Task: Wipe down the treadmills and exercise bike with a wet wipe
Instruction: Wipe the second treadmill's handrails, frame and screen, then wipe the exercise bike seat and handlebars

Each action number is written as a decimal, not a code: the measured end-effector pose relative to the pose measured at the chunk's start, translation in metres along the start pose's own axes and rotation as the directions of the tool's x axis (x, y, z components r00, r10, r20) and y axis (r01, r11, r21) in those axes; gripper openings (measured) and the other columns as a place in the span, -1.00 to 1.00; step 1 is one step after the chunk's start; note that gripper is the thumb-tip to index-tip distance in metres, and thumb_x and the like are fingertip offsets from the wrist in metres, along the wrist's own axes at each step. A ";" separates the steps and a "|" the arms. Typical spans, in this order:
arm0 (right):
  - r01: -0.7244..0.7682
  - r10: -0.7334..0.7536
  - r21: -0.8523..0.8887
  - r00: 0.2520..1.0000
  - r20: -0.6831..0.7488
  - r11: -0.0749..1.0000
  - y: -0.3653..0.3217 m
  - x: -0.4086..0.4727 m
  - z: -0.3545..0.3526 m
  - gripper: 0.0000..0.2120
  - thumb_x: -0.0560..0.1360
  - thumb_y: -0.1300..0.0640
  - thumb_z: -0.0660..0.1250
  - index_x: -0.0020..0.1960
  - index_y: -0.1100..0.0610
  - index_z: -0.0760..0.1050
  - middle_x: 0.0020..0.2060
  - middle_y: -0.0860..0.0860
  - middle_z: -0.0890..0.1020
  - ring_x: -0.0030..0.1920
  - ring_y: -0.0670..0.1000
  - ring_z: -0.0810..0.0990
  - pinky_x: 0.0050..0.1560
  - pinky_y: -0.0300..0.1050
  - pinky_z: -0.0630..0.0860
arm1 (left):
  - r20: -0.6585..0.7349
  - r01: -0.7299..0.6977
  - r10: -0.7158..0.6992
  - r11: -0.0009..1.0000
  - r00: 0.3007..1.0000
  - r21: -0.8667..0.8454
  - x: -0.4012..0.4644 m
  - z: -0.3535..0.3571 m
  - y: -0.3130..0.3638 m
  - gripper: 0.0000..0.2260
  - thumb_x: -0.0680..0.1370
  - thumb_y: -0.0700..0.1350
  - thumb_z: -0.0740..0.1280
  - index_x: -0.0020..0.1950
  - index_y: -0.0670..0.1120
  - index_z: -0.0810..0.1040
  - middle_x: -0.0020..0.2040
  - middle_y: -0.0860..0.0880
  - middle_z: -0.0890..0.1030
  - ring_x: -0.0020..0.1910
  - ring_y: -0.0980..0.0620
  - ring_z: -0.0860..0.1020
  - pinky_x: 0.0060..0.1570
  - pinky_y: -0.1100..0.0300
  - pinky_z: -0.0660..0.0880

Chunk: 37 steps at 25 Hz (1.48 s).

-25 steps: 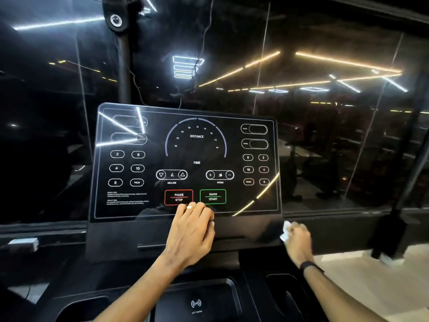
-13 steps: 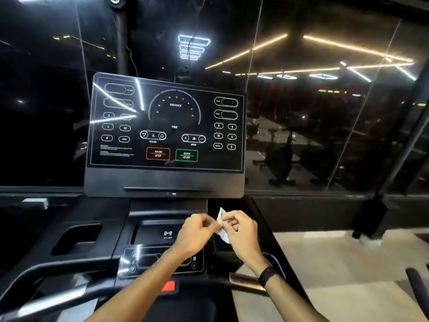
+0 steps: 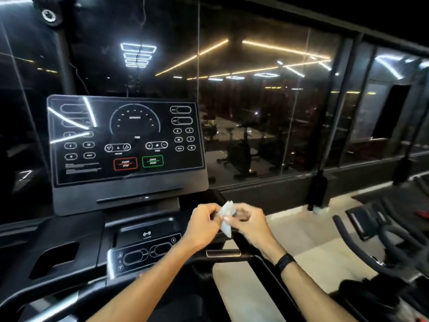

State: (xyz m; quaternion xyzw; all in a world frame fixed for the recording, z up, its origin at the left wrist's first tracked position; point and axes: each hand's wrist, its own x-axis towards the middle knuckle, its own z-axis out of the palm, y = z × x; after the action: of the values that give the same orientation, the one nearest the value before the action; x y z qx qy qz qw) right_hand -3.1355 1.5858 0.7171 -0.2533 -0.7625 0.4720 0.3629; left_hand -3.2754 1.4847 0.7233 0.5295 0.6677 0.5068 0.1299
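Note:
A small white wet wipe point(image 3: 226, 217) is held between both hands in front of me, above the treadmill's right handrail. My left hand point(image 3: 203, 225) pinches its left side and my right hand point(image 3: 249, 223) pinches its right side; a black band sits on the right wrist. The treadmill's black console screen point(image 3: 126, 140) stands up and to the left, with a red stop and a green start button. Below it lies the lower control panel point(image 3: 144, 252). The exercise bike's black handlebars point(image 3: 376, 242) show at the right edge.
A dark glass wall point(image 3: 267, 112) runs behind the machines and mirrors ceiling lights and bikes. A black cup holder recess point(image 3: 55, 259) sits at the console's left. Pale floor point(image 3: 308, 247) lies between treadmill and bike. The treadmill's front handrail point(image 3: 224, 253) crosses below my hands.
Both hands left the console and came together in front of me on the wipe. My view has pulled back and turned right, bringing the exercise bike into sight.

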 end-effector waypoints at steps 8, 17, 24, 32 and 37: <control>-0.083 0.064 -0.061 0.960 -0.271 0.995 0.005 -0.103 -0.040 -0.79 0.44 0.26 0.54 -0.27 0.18 0.53 -0.41 -0.08 0.56 -0.37 -0.13 0.47 -0.30 -0.25 0.39 | 0.203 -0.055 0.081 0.990 0.976 -0.130 -0.030 0.046 0.005 -0.80 0.53 -0.23 0.33 -0.20 0.00 0.67 -0.29 -0.13 0.64 -0.32 0.06 0.53 -0.20 -0.05 0.56; -0.179 0.041 -0.264 0.890 -0.454 0.948 -0.023 -0.213 -0.126 -0.76 0.50 0.11 0.50 -0.27 0.16 0.55 -0.42 0.03 0.52 -0.36 -0.14 0.40 -0.30 -0.26 0.33 | 0.423 0.002 0.193 0.908 0.885 -0.419 -0.077 0.153 0.081 -0.73 0.48 -0.17 0.54 -0.35 -0.12 0.53 -0.50 0.19 0.42 -0.49 0.26 0.33 -0.41 0.34 0.27; -0.427 0.040 -0.360 0.688 -0.725 0.829 -0.050 -0.367 -0.227 -0.81 0.49 0.14 0.50 -0.28 0.09 0.57 -0.37 0.06 0.63 -0.35 -0.11 0.50 -0.28 -0.08 0.43 | 0.528 -0.114 0.370 0.883 0.764 -0.455 -0.155 0.265 0.191 -0.90 0.46 -0.21 0.53 -0.23 -0.13 0.66 -0.34 0.06 0.62 -0.40 0.22 0.47 -0.32 0.20 0.43; -0.605 0.054 -0.185 0.353 -0.934 0.774 -0.087 -0.638 -0.306 -0.61 0.48 0.05 0.52 -0.34 0.27 0.47 -0.44 0.13 0.60 -0.40 -0.04 0.49 -0.30 -0.08 0.38 | 0.741 -0.018 0.510 0.828 0.437 -0.560 -0.355 0.401 0.330 -0.76 0.42 -0.09 0.54 -0.16 -0.25 0.62 -0.31 -0.10 0.62 -0.37 0.05 0.51 -0.32 0.13 0.43; -0.686 0.139 -0.053 0.222 -0.965 0.726 -0.120 -0.796 -0.306 -0.59 0.51 0.12 0.49 -0.27 0.42 0.45 -0.47 0.13 0.58 -0.48 -0.19 0.47 -0.38 -0.27 0.34 | 0.826 0.036 0.546 0.831 0.140 -0.555 -0.503 0.458 0.395 -0.80 0.38 -0.19 0.57 -0.21 -0.17 0.56 -0.32 -0.09 0.57 -0.38 -0.04 0.52 -0.44 0.19 0.48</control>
State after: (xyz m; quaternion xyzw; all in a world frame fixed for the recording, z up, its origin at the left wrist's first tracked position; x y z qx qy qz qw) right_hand -2.4144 1.1184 0.6644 -0.7523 -0.4086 0.1232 0.5020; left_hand -2.5189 1.2801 0.6551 0.7891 0.1875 0.2072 0.5470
